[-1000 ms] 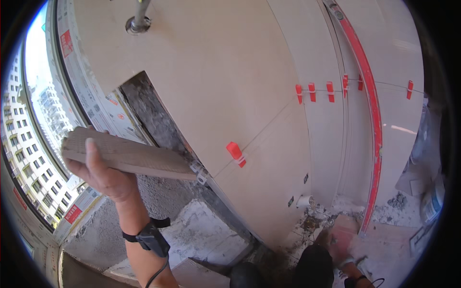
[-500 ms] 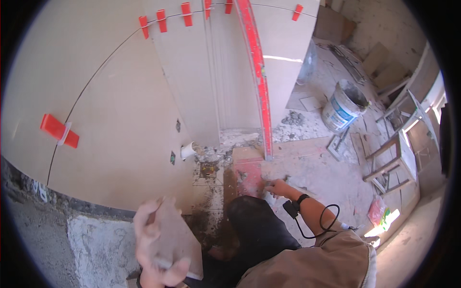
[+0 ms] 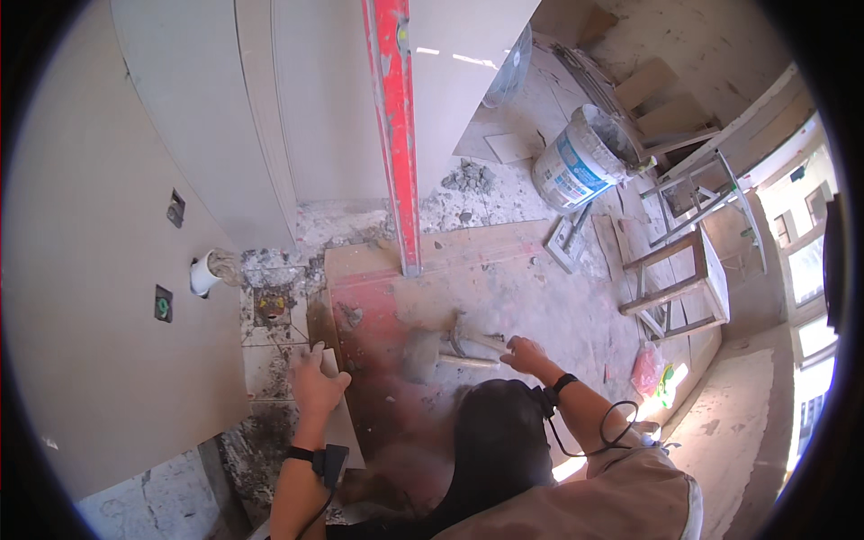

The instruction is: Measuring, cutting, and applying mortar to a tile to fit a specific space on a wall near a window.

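The fingers of our left hand point(image 3: 317, 382) clasp a pale tile strip point(image 3: 339, 430) at near left, seemingly to steady it, while our right hand point(image 3: 529, 357) meets a hammer handle point(image 3: 486, 341) beside the mallet point(image 3: 420, 356), though we cannot tell whether those fingers close around it.

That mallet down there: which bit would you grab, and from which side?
Probably the handle, near its free end, coming from the right with the right hand. It's slim and points right, toward that hand, while the bulky head sits at the left. A second tool lies close on the far side, so approaching from there looks awkward.
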{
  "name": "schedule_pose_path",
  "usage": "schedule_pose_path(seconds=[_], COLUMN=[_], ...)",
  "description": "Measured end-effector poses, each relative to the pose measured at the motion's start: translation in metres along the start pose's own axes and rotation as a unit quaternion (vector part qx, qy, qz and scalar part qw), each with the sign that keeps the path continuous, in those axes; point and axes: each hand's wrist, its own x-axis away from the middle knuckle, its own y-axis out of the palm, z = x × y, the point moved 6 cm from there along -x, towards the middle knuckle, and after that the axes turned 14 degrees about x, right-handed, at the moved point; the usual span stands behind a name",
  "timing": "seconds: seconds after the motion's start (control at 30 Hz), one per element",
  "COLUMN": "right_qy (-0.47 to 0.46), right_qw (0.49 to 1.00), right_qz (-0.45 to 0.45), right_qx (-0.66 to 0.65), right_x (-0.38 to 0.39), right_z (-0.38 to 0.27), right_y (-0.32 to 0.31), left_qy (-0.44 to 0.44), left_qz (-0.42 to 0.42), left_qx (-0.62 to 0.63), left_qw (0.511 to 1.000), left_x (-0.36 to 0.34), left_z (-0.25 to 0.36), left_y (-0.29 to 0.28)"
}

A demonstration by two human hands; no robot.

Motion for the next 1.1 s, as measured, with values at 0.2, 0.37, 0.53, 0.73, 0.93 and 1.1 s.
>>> schedule_pose_path(seconds=[0.2, 0.37, 0.53, 0.73, 0.93, 1.1], right_qy=[-0.129, -0.183, -0.178, -0.259, -0.463, -0.613], right_qw=[0.980, 0.966, 0.979, 0.925, 0.755, 0.597], right_qz=[0.106, 0.107, 0.067, 0.200, 0.142, 0.138], right_qx=[0.113, 0.148, 0.068, -0.191, -0.442, -0.500], right_x=[-0.043, -0.075, -0.079, -0.078, 0.151, 0.298], right_z=[-0.025, -0.032, -0.015, -0.044, -0.242, -0.332], right_y=[0.033, 0.045, 0.035, -0.072, -0.325, -0.384], left_qy=[-0.151, -0.184, -0.217, 0.123, 0.345, 0.394], left_qz=[0.054, 0.082, -0.033, 0.031, 0.053, 0.123], left_qx=[-0.098, -0.142, -0.184, 0.091, 0.169, 0.225], left_qw=[0.982, 0.969, 0.958, 0.988, 0.922, 0.883], left_x=[0.026, 0.037, 0.018, -0.013, 0.050, 0.117], left_z=[-0.054, -0.071, -0.033, 0.075, 0.283, 0.334], left_y=[0.069, 0.090, 0.046, 0.003, -0.126, -0.276])
